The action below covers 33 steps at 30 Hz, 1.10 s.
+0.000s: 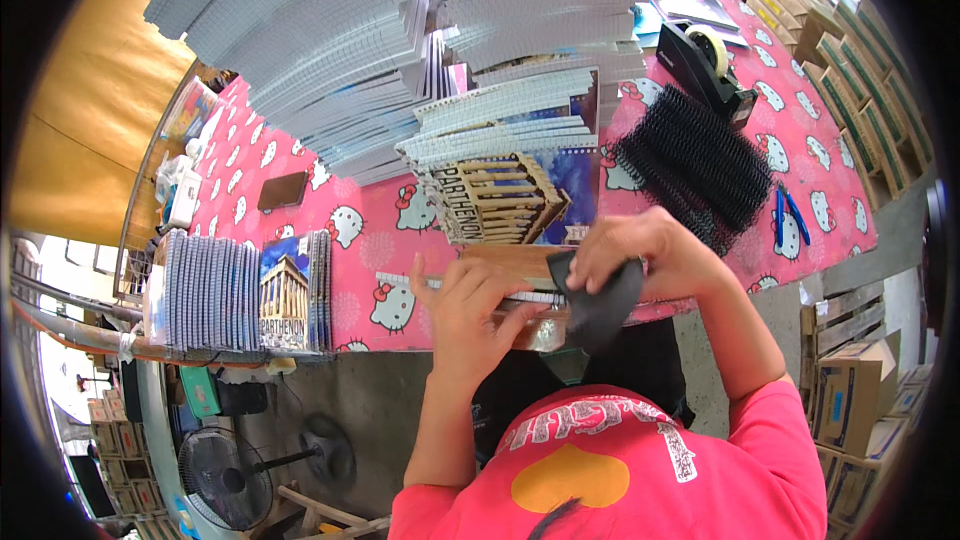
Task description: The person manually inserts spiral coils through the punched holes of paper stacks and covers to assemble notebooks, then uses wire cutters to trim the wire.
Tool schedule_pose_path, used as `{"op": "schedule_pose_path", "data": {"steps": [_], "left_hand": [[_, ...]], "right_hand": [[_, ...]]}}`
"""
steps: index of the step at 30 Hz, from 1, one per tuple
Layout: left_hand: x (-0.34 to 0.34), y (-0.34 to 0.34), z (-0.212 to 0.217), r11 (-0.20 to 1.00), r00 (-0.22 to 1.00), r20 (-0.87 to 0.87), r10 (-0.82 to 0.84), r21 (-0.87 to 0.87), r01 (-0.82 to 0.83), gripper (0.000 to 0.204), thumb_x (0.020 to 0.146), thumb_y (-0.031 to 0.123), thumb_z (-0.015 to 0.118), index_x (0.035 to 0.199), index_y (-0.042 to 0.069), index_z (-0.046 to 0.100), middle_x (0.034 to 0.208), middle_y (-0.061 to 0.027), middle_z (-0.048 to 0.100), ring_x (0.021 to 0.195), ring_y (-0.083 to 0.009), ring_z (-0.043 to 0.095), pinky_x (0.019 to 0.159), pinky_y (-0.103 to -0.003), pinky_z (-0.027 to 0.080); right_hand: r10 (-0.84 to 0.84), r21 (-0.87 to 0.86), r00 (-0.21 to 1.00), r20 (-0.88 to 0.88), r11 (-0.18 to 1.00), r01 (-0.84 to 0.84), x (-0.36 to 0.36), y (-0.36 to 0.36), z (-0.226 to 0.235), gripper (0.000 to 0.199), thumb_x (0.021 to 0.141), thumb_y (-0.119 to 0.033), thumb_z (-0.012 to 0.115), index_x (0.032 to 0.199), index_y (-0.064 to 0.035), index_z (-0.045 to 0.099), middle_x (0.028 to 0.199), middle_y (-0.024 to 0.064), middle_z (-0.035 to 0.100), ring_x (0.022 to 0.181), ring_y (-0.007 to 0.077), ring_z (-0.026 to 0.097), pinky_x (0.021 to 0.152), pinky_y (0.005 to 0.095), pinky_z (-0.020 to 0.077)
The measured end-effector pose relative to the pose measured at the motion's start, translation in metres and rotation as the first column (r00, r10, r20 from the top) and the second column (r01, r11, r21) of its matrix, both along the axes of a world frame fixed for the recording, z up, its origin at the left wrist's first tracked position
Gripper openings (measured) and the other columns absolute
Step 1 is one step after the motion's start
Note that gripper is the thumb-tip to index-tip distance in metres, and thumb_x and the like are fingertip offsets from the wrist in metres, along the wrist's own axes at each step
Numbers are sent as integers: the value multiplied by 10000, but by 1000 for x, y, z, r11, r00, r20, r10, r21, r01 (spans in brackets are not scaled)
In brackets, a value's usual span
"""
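At the table's front edge, my left hand (470,305) has its thumb and fingers closed round a notebook (544,332), seen nearly edge-on with a white strip along its top. My right hand (628,248) grips a dark, bendable flat piece (603,305), which hangs over the notebook's right end; its material is hard to make out. A brown wooden piece (515,260) lies just behind both hands. Beyond it leans a pile of notebooks (490,200) with a temple picture on the cover and punched holes along one edge.
Tall stacks of paper sheets (320,40) fill the far side. Finished-looking spiral notebooks (215,290) stand at left. To the right lie black spiral coils (690,165), a tape dispenser (705,70) and blue pliers (790,215). A brown phone-like slab (283,191) rests at left.
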<state>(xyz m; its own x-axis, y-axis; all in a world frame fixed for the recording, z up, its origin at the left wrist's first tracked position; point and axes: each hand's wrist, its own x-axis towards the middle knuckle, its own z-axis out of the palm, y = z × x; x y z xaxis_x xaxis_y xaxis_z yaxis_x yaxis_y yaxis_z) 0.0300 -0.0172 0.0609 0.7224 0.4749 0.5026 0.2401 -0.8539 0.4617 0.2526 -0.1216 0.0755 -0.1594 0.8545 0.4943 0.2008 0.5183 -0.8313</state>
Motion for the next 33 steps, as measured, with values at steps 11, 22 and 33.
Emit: {"op": "schedule_pose_path", "data": {"steps": [11,22,33], "left_hand": [[5,-7,13,999,999,30,-38,-26,39,245,681,237,779,883,170,657,833,27,617,866,-178,573,1013,-534,180],[9,-6,8,993,991,-75,-113,26,115,164,790,250,698,920,163,652,858,18,623,836,-185,575,938,-442,264],[9,-3,5,989,986,98,-135,-54,140,176,808,282,677,908,142,639,841,-3,612,853,-186,587,965,-457,277]], "right_hand": [[-236,-97,949,210,961,260,11,13,-11,403,558,84,630,941,-30,681,1010,91,686,1011,248,608,861,328,487],[-24,-425,755,-655,838,-343,-4,-6,-83,694,803,-484,646,1258,15,485,1328,130,480,1185,198,469,992,334,373],[-215,-443,760,-613,890,-105,-30,-16,-93,754,696,-605,695,1145,-35,489,1113,80,543,984,148,522,866,284,398]]}}
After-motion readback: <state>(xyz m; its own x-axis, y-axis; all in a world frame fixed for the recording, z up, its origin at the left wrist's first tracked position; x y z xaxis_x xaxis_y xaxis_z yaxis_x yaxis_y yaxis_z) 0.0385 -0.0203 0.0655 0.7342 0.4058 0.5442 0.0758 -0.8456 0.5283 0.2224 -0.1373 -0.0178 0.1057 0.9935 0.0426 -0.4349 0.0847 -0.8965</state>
